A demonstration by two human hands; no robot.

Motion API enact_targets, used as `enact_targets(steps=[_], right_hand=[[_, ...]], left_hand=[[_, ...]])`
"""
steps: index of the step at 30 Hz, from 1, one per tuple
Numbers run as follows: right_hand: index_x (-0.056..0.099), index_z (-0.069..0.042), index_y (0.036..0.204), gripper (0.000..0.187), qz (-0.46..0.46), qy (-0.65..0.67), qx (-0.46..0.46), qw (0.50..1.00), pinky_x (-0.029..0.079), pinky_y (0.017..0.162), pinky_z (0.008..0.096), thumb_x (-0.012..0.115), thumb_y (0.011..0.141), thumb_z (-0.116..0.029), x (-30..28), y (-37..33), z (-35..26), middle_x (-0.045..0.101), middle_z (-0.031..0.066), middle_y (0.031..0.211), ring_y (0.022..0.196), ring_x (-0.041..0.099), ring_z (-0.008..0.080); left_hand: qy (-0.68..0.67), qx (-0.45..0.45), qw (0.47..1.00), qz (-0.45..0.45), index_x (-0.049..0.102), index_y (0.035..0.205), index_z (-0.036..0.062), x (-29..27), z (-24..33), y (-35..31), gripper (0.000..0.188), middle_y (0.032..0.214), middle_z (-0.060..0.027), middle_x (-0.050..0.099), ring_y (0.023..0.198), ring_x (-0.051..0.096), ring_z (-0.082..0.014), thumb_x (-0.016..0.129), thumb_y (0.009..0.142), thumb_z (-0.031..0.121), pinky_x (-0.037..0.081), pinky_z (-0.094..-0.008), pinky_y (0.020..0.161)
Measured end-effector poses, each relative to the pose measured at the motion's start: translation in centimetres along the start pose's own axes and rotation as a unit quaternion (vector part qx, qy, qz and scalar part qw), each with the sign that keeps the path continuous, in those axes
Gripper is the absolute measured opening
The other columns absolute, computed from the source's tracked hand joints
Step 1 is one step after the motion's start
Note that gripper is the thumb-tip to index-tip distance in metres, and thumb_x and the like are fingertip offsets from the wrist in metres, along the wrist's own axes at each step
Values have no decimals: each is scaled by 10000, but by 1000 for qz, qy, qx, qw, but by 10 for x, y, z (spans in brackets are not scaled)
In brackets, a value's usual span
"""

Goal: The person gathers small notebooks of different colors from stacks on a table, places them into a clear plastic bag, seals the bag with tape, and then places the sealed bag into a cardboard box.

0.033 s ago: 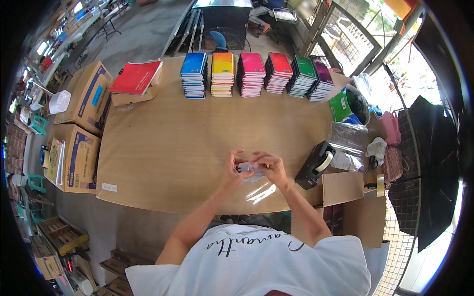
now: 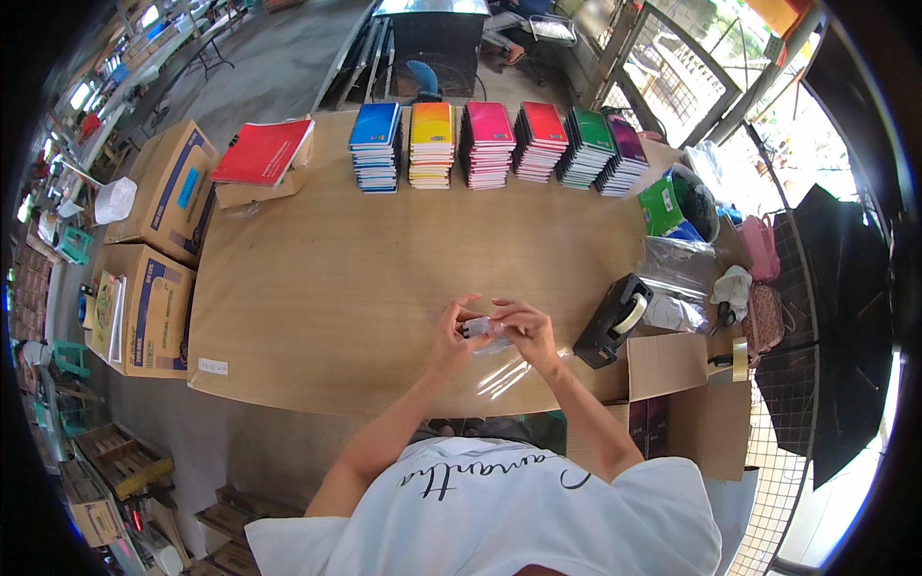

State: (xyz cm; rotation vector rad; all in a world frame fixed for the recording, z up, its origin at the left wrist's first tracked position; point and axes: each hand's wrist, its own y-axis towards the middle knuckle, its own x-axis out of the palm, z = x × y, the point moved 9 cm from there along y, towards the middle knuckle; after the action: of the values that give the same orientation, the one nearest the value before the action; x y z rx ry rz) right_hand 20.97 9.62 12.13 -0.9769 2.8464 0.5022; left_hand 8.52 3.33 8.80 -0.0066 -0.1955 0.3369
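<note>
Over the near middle of the table [image 2: 317, 288], my left hand [image 2: 455, 336] grips a small whitish bundle with dark ends [image 2: 475, 328]. Its exact kind is too small to make out. Clear plastic film [image 2: 496, 344] hangs around and below the bundle. My right hand [image 2: 526, 331] is just right of it, with thumb and fingers pinched at the film's edge. Part of the bundle is hidden by the fingers. A black tape dispenser [image 2: 613, 322] with a pale roll stands to the right of my right hand.
Stacks of notebooks in blue [image 2: 375, 144], yellow [image 2: 431, 144], pink [image 2: 488, 144] and other colours line the far edge. Cartons [image 2: 158, 307] and a red book [image 2: 261, 152] are left. Plastic sheets [image 2: 677, 264], scissors [image 2: 727, 313] and an open box [image 2: 706, 422] are right.
My right hand's fingers have shifted slightly at the plastic film. My left hand keeps its hold on the small bundle.
</note>
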Motion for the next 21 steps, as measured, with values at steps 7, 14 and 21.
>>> enact_targets(steps=[7, 14, 21], right_hand=[[727, -99, 891, 250, 176, -287, -41, 941, 407, 948, 403, 719, 656, -16, -53, -54, -65, 637, 45, 1064, 1106, 502, 271], [691, 18, 779, 149, 513, 79, 401, 755, 430, 695, 286, 693, 826, -124, -191, -181, 69, 633, 66, 743, 698, 537, 144], [651, 15, 879, 176, 569, 431, 398, 576, 443, 599, 293, 661, 862, -160, -78, -221, 98, 568, 33, 650, 587, 546, 149]], left_hand=[[-14, 26, 996, 79, 692, 705, 70, -8, -25, -10, 164, 971, -46, 540, 906, 514, -153, 722, 640, -78, 431, -292, 783], [1, 81, 994, 67, 642, 622, 68, -1, -18, -4, 201, 1015, -31, 487, 947, 471, -132, 690, 625, -128, 413, -263, 769], [2, 93, 992, 80, 659, 637, 86, -7, -15, -8, 193, 1099, -42, 466, 933, 482, -120, 739, 623, -90, 415, -281, 793]])
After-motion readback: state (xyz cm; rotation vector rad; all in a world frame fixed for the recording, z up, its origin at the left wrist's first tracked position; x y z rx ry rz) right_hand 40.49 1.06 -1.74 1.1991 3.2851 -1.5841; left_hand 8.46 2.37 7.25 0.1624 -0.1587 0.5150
